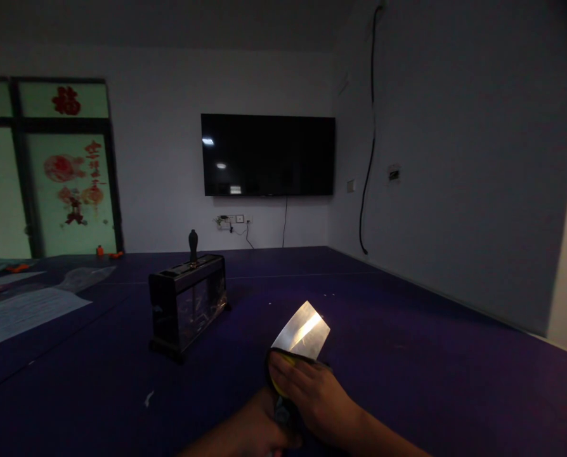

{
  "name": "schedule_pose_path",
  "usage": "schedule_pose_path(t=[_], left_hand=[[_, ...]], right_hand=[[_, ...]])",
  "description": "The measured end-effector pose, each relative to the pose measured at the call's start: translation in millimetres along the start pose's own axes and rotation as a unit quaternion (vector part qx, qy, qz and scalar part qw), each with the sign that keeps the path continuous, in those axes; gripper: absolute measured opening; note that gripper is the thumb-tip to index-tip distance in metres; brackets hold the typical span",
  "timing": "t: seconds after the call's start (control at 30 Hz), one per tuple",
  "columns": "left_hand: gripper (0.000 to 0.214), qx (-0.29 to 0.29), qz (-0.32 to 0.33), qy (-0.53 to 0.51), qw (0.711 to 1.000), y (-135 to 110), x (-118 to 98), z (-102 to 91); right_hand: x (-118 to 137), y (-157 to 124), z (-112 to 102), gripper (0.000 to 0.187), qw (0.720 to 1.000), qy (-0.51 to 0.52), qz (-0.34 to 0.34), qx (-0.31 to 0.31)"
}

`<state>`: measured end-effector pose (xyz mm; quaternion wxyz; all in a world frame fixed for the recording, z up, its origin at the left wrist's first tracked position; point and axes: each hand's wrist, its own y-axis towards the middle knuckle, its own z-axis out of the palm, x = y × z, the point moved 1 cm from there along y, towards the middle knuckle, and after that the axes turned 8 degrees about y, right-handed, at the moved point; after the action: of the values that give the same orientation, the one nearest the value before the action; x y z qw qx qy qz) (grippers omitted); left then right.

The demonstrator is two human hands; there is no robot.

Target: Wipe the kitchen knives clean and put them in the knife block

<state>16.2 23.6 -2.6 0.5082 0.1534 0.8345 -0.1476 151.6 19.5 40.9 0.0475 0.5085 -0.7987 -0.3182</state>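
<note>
Where brightest, blade (307,326) beyond fingers (297,373).

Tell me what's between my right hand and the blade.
A yellow pad with a dark edge lies between your right hand and the blade, as the head view shows.

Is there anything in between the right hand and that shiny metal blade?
Yes, a yellow pad with a dark edge. It sits under the fingers of the right hand, at the lower end of the shiny blade. Whether any finger touches the metal underneath is hidden.
</note>
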Motion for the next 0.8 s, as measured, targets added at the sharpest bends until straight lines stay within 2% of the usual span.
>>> schedule_pose_path(t=[0.17, 0.3, 0.4, 0.5, 0.63, 0.8], left_hand=[[0.018, 0.016, 0.026, 0.013, 0.999, -5.4, -2.0, -4.4], [0.028, 0.01, 0.021, -0.009, 1.0, -7.6, -5.2, -5.4], [0.032, 0.007, 0.003, -0.028, 1.0, -7.1, -6.0, -4.3], [0.032, 0.014, -0.043, -0.042, 0.998, -7.4, -5.5, -4.7], [0.032, 0.028, -0.104, -0.05, 0.993, -8.6, -4.5, -7.4], [0.033, 0.046, -0.075, -0.051, 0.995, -7.5, -0.6, -9.8]], right_hand=[[-1.5, -0.6, 0.1, 0.041, 1.0, -0.003, -0.004, -0.006], [-3.8, -2.0, 1.0, 0.042, 1.0, 0.015, 0.005, -0.011], [-4.9, -2.3, 0.8, 0.043, 1.0, 0.014, 0.014, 0.011], [-7.2, -2.8, 0.7, 0.043, 0.999, 0.016, 0.024, 0.028], [-15.3, -4.9, 0.1, 0.044, 0.997, 0.038, 0.061, 0.01], [-31.5, -8.5, 2.8, 0.05, 0.991, 0.047, 0.123, -0.023]])
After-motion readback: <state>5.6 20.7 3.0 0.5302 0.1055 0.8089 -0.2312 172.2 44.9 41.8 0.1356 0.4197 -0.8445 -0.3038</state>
